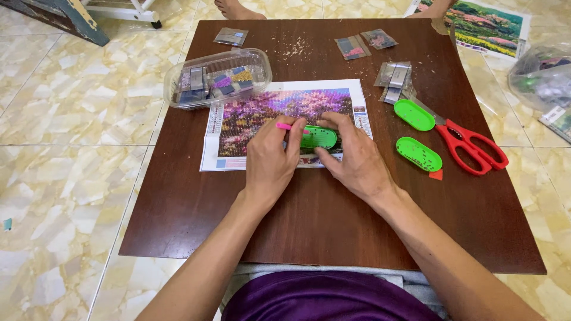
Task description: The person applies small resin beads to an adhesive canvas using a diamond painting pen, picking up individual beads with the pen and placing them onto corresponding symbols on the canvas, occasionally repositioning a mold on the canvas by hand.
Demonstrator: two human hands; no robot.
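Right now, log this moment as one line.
left hand: holds pink pen | right hand: steadies green tray | under both: diamond painting canvas | beside: red scissors

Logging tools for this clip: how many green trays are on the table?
3: one tray between the hands on the canvas, one by the scissors' blades, one left of their handles.

Clear oval plastic tub (217, 77) of small grey and purple packets at the table's far left, small clear flat sachets (231, 37) along the far edge, silvery sachets (394, 80) beside the canvas
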